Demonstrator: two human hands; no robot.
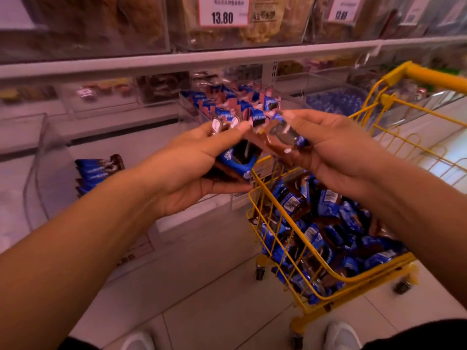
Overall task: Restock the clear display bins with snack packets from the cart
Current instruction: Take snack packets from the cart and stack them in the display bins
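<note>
Nearest, plenty left to move: yellow cart (300,251) heaped with blue-and-brown snack packets (336,238). Above it, left hand (199,170) curled round a small stack of packets (235,157); right hand (326,147) pinching one more packet (283,137) beside it. Beyond, middle clear bin (202,109) partly filled; lower-left bin (38,157) holding only a few. Judged barely halfway.

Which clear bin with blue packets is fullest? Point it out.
The middle bin, straight behind the hands, heaped to its rim. The lower left bin holds one short stack, and the right bin beside the cart handle is filled lower.
</note>
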